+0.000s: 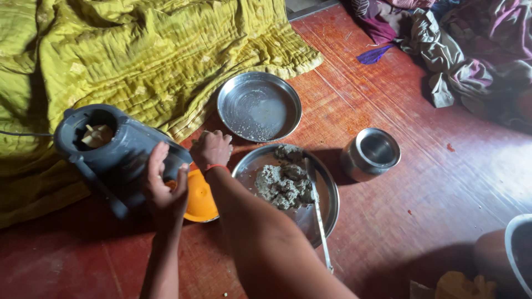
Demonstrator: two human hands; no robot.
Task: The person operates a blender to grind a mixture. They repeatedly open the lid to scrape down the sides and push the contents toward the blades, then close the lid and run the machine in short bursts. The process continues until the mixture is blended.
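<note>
Grinder base (113, 152) sits tipped over at 9 o'clock on the red floor (421, 182), left hand (165, 191) wrapped around its side, right hand (210, 148) loosely curled beside it, touching the orange lid (200, 200). Plate of grey paste (285, 185) at 3 o'clock.

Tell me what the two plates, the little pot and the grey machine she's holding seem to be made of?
The empty plate, the plate with the grey mash and the small pot look like polished steel: silvery, with bright reflections. The grey appliance base, gripped by the left hand, looks like matte moulded plastic, though dim light leaves that open.
</note>
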